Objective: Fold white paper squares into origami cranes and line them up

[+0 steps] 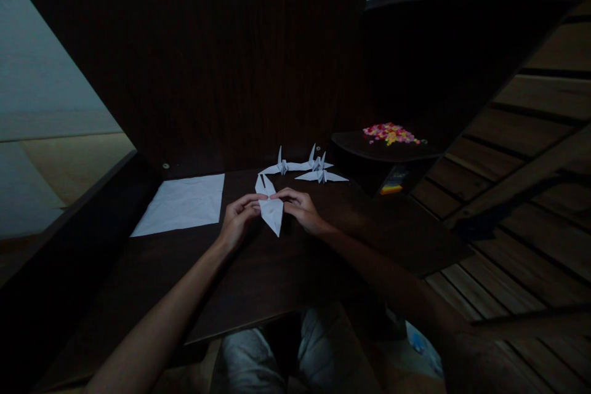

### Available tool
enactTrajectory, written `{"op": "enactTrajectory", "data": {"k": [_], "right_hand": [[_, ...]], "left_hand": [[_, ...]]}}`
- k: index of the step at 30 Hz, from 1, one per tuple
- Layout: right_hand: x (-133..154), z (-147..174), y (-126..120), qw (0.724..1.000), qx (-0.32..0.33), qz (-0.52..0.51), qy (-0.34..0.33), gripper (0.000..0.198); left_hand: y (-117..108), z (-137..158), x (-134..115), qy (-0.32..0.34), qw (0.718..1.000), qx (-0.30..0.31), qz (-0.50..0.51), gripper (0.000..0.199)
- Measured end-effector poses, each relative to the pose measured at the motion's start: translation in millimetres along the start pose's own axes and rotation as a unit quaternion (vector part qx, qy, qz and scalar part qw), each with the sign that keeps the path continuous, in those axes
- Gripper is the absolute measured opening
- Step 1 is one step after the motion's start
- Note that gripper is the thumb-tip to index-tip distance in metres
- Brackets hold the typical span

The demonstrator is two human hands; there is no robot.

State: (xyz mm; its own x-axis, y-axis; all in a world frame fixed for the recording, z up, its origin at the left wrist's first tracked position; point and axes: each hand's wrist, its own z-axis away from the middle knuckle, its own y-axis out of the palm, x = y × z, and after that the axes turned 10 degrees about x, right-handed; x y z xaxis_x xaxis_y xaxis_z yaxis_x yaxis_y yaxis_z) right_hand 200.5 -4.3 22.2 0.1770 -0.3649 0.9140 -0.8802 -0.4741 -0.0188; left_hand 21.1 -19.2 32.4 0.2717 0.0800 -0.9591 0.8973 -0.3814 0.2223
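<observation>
A partly folded white origami paper [271, 214] is held up between my two hands over the dark desk. Its lower end is a pointed diamond flap, and its upper end splits into two narrow points. My left hand [239, 217] pinches its left edge near the middle crease. From the other side, my right hand [302, 208] grips the right edge, thumb and fingers closed on it. Just beyond stand several finished paper cranes, one crane [322, 176] nearest on the right and another crane [282, 166] behind the held paper.
A white paper sheet [182, 203] lies flat on the desk [258, 283] at the left. Small colourful pieces [391, 133] are heaped on a corner shelf [355, 146] at the right. A dark upright panel [231, 61] closes off the back. Wooden slats [530, 197] run along the right.
</observation>
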Motion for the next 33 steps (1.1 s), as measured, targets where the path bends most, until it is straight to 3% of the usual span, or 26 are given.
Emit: {"op": "enactTrajectory", "data": {"k": [15, 26, 33], "right_hand": [[1.1, 0.3, -0.1, 1.000, -0.008, 0.024, -0.010, 0.016], [0.0, 0.9, -0.9, 1.000, -0.005, 0.020, -0.015, 0.016], [-3.6, -1.0, 2.1, 0.999, -0.025, 0.043, -0.017, 0.016]], "left_hand": [[-0.7, -0.2, 3.8, 0.006, 1.000, -0.002, -0.010, 0.029], [0.2, -2.6, 2.7, 0.028, 0.992, -0.037, -0.117, 0.033], [-2.5, -4.1, 3.7, 0.082, 0.978, -0.041, -0.186, 0.020]]}}
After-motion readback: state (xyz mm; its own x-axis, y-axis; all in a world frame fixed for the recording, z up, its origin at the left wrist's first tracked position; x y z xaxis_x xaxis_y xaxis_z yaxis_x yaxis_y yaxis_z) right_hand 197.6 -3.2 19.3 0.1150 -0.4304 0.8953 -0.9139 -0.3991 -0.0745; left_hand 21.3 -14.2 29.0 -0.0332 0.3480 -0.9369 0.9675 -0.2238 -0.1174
